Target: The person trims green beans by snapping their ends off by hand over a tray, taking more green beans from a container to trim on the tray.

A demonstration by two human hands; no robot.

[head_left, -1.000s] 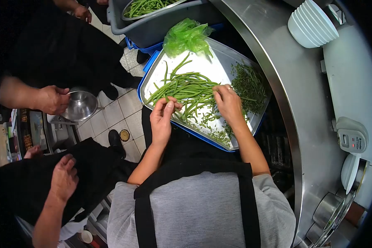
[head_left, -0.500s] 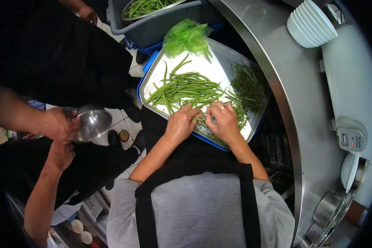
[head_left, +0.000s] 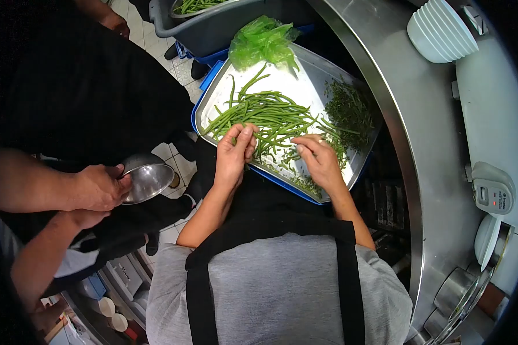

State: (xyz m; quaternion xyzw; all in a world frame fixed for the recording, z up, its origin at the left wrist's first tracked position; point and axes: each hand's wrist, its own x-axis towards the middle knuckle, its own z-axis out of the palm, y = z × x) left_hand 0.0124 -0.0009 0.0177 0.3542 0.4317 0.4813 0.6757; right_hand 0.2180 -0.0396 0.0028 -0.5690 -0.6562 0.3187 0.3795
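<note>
A shallow metal tray in front of me holds a pile of long green beans. At the tray's near left edge, my left hand is closed in a pinch, with a green bean partly hidden in its fingers. To its right, over bits of trimmed bean, hovers my right hand. Its thumb and fingers are drawn together, and whatever they hold is too small to make out. Dark green trimmings are heaped at the tray's right end.
A green plastic bag lies at the tray's far corner, beside a grey tub. On my left another person's hand holds a metal bowl. A curved steel counter borders the right, carrying stacked white bowls.
My hands, close together over the near edge, have moved apart: the left up and leftward, the right slightly rightward. The other person's metal bowl has shifted right and down.
</note>
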